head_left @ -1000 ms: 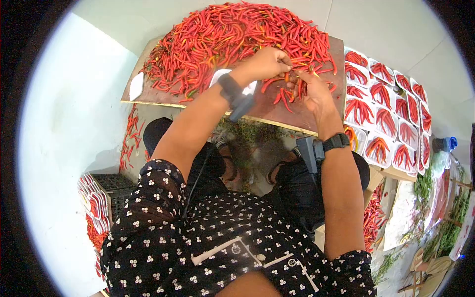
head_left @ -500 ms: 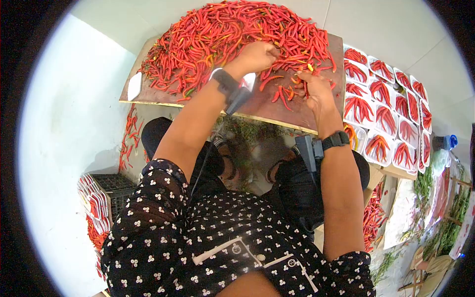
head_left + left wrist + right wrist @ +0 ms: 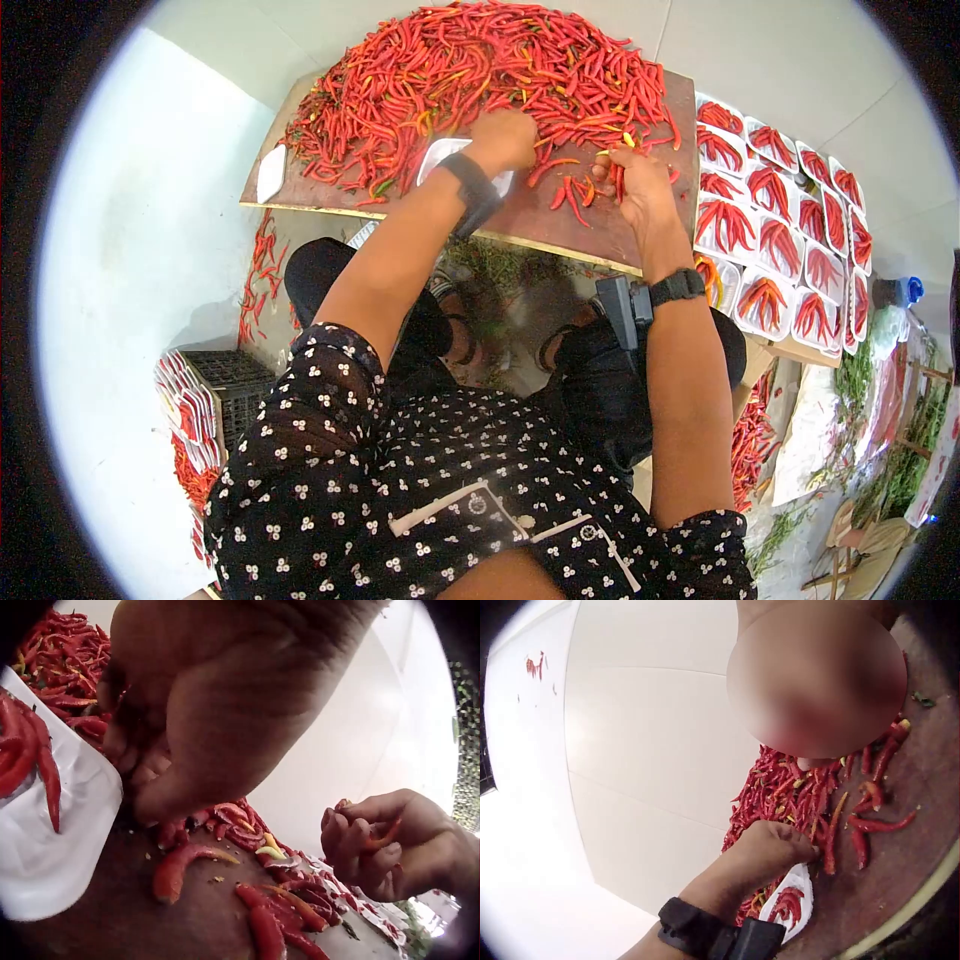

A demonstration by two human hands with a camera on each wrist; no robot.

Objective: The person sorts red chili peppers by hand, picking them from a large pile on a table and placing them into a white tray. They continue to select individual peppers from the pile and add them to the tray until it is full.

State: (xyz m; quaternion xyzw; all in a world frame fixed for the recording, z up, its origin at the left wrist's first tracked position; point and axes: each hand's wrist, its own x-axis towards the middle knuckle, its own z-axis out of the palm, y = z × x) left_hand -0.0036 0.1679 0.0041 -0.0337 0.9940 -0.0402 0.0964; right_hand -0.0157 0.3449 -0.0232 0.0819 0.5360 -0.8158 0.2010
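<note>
Bent over the near edge of the red chilli pile, my left hand is beside a white foam tray. Its fingers curl downward among the chillies in the left wrist view; I cannot tell whether they hold one. Several red chillies lie in that tray. Farther right, my right hand is raised above the board, its fingers curled round red chillies. Loose chillies lie on the brown board between the hands. A blurred patch hides most of the right hand in the right wrist view.
Right of the board stand rows of white trays filled with chillies. Another white tray lies at the board's left end. A black crate and stacked filled trays are on the floor at left. Walls rise behind the pile.
The left hand has drawn away from the right hand, moving left and down to the pile's edge by the tray. My right hand stays nearly in place, still holding chillies.
</note>
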